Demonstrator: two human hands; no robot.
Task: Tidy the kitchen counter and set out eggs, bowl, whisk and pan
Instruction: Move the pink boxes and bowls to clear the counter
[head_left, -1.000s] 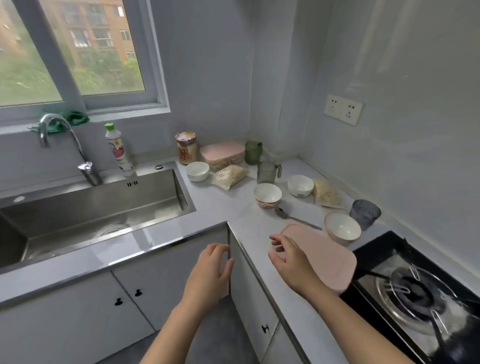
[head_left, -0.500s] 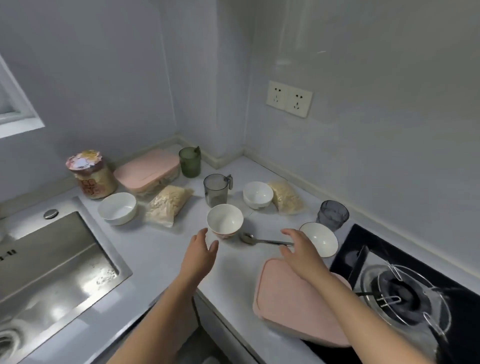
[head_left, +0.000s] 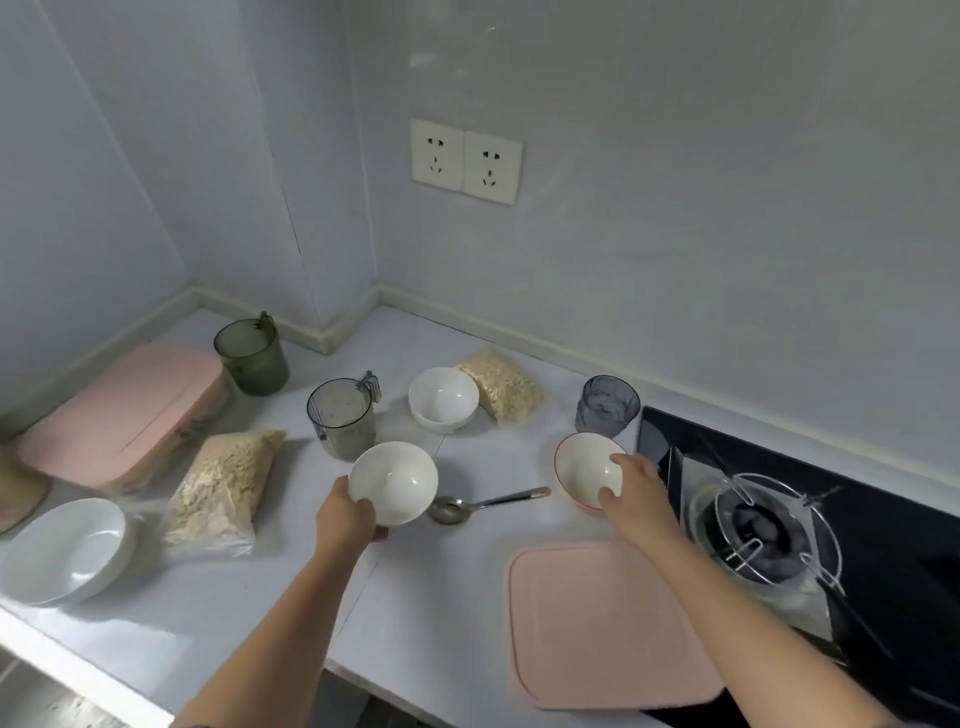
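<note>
Gripping a white bowl (head_left: 393, 480) by its near rim with the left hand (head_left: 347, 514), fingers curled; clasping a red-rimmed bowl (head_left: 584, 465) (tilted) with the right hand (head_left: 638, 493), fingers hooked over the rim; spoon (head_left: 483, 505) lying between on the counter (head_left: 447, 582).

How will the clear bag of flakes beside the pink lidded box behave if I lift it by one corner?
Probably floppy: the bag of flakes lies slumped and creased, so the loose contents would likely slide to the low end. Flakes suggest it is light for its bulk. The glossy film may be slippery; supporting the middle seems safer.
</note>
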